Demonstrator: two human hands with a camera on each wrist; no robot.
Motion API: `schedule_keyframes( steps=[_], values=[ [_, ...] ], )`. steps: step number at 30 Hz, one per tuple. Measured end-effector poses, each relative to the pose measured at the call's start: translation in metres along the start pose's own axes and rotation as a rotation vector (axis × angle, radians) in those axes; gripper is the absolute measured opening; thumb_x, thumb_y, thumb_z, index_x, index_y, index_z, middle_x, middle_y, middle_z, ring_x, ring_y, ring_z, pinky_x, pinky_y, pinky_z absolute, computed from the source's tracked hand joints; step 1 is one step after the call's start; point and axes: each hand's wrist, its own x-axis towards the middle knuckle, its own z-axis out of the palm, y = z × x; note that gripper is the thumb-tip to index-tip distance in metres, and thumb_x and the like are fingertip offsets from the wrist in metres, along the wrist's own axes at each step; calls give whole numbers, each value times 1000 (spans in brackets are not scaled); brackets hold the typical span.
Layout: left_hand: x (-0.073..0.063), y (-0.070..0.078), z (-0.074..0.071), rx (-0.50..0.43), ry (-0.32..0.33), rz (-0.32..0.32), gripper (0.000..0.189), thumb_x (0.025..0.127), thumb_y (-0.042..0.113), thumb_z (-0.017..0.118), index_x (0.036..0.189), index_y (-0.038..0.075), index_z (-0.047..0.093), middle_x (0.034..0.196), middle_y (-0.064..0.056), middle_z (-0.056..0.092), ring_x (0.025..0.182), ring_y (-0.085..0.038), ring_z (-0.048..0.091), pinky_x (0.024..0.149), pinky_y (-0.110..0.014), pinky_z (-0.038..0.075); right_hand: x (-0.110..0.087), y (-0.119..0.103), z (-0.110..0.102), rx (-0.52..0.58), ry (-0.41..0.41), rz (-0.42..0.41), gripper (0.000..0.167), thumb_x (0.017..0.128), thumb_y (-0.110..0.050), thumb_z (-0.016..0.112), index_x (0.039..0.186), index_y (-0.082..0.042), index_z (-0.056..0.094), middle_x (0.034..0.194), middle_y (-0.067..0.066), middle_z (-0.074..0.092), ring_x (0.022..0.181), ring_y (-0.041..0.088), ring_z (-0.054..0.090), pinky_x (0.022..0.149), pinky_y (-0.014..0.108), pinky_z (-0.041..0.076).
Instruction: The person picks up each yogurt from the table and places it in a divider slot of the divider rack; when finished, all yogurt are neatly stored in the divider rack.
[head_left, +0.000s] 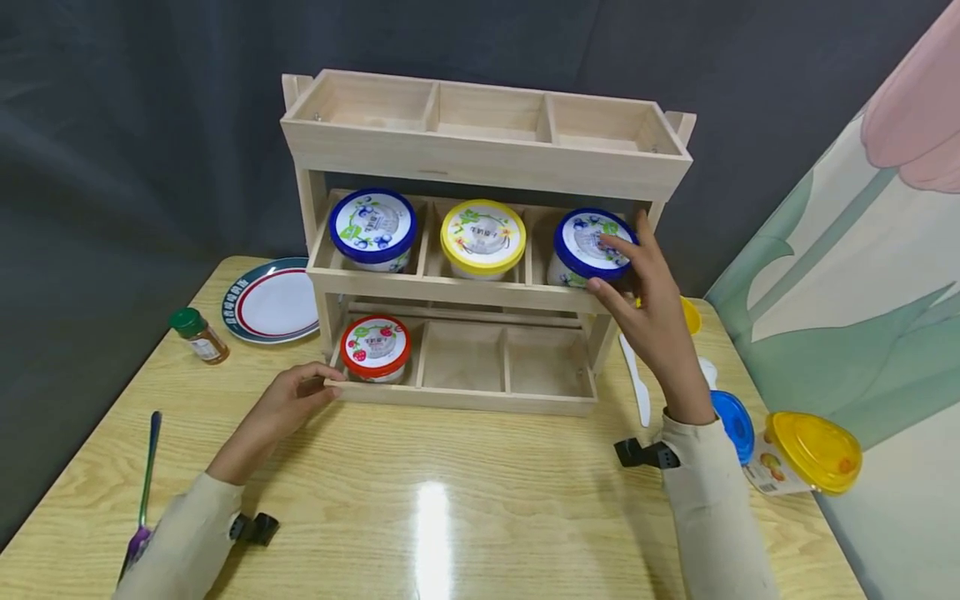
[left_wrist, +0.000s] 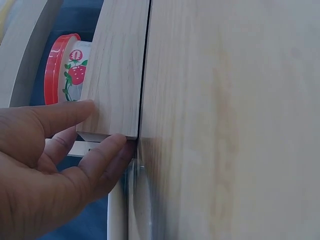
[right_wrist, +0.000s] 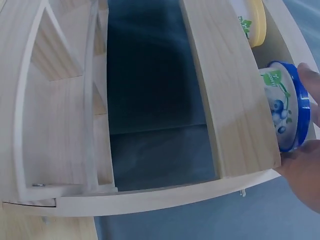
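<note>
A wooden three-tier rack (head_left: pixel 480 158) stands on the table. My right hand (head_left: pixel 651 312) grips a blue-lidded tub with blueberry pictures (head_left: pixel 587 242) in the middle tier's right compartment, the thumb at its front edge and a finger over the lid. In the right wrist view, that tub (right_wrist: pixel 285 107) sits behind the tier's front board. With my left hand (head_left: pixel 288 404) I hold the left front corner of the bottom tier, thumb on its front board (left_wrist: pixel 115 75). Just behind is a red-lidded strawberry tub (head_left: pixel 375 346). Another blue-lidded tub (head_left: pixel 372 225) and a yellow-lidded tub (head_left: pixel 483 236) share the middle tier.
Left of the rack are a plate (head_left: pixel 277 304), a green-capped spice jar (head_left: pixel 198 336) and a fork (head_left: pixel 148 475). On the right lie a white plastic knife (head_left: pixel 636 383), a blue lid (head_left: pixel 733 425) and a yellow-lidded container (head_left: pixel 810 454). A dark curtain (head_left: pixel 150 125) hangs behind.
</note>
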Motion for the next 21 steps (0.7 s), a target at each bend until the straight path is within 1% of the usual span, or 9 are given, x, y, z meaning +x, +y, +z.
schedule_keyframes(
  steps=[1,3,5,8,9,12,15,18,21],
  values=[
    [0,1,0,1,0,-2,24,111,8,64,131,-5,66,147,-27,57,129,-40,62,96,-31,53,-2,0,0,-7,12,-3,54,105,-4,73,157,-9,57,180,6,12,163,32,22,117,21,38],
    [0,2,0,11,0,-7,24,111,9,64,131,-4,66,147,-27,57,129,-41,62,96,-33,53,-6,-1,0,-7,39,-2,60,104,-2,73,160,-9,53,181,5,13,163,29,23,120,25,37],
    [0,3,-1,19,-2,-12,24,111,9,64,131,-4,66,148,-27,57,130,-42,61,97,-34,53,-11,-3,-1,-10,66,4,63,104,0,72,162,-10,51,180,2,16,162,28,26,125,35,33],
    [0,3,-1,23,-8,-16,24,111,9,63,131,-4,66,147,-27,57,131,-43,61,97,-35,53,-21,-8,-4,-15,99,-5,61,103,2,72,160,-7,51,179,0,23,161,27,31,125,37,35],
    [0,3,0,22,-8,-17,24,111,9,63,131,-4,66,148,-27,57,131,-42,61,97,-34,53,-26,-10,-5,-15,104,-14,60,103,4,71,159,-5,52,178,1,25,162,28,30,124,41,36],
    [1,3,-1,15,-5,-11,24,111,9,63,131,-4,66,146,-27,57,128,-40,62,94,-30,53,-40,-13,-8,-25,114,-51,56,101,10,70,154,0,56,176,4,32,160,27,33,124,38,37],
    [1,2,0,7,-1,0,24,111,9,64,131,-5,66,145,-27,58,127,-38,62,92,-25,52,-58,-17,-11,-65,112,-70,57,97,13,71,151,-1,59,173,5,38,158,22,38,121,32,39],
    [1,1,0,4,-1,1,25,111,10,63,131,-5,66,146,-26,58,130,-39,61,93,-25,52,-76,-19,-14,-91,87,-90,66,92,18,74,153,-3,58,172,5,41,154,17,44,116,24,43],
    [0,-1,0,8,-6,-5,27,112,13,63,133,-4,65,148,-26,57,133,-42,59,94,-27,52,-94,-20,-21,-89,62,-106,78,86,25,75,156,-3,54,171,9,41,152,17,45,113,19,43]
  ],
)
